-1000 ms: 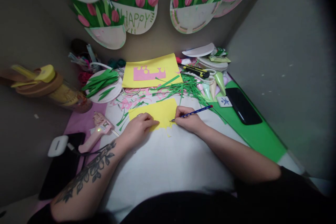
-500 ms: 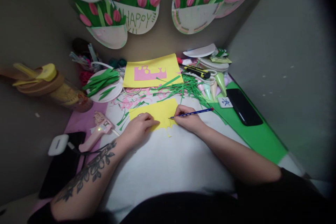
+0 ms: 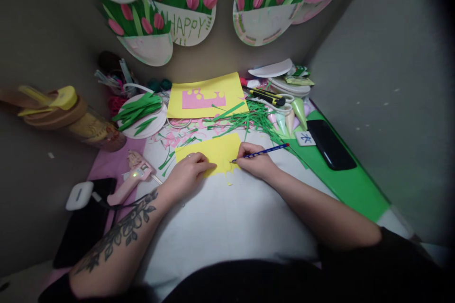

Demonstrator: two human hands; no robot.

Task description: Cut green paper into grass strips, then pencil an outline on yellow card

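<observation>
A small yellow sheet of paper (image 3: 209, 149) lies on the white work surface, its lower right edge cut into curved notches. My left hand (image 3: 192, 170) rests on the sheet's lower left part, index finger stretched along it and pressing it down; the other fingers are partly hidden. In my right hand (image 3: 256, 158) is a dark blue pencil (image 3: 265, 152) with a red end, pinched near its point. The pencil tip touches the yellow paper near the notched edge, beside a faint curved line.
Beyond the sheet lie green paper strips (image 3: 256, 116), pink scraps and a larger yellow sheet (image 3: 206, 79). A pink glue gun (image 3: 131, 182) lies left, near a cup (image 3: 88, 125). Cutters (image 3: 266, 96) and a black phone (image 3: 330, 144) lie right. Paper-plate tulip crafts (image 3: 192, 26) hang above.
The pencil tip has moved slightly right and down on the yellow paper, and the pencil's red end has dipped a little. My left hand stays in place.
</observation>
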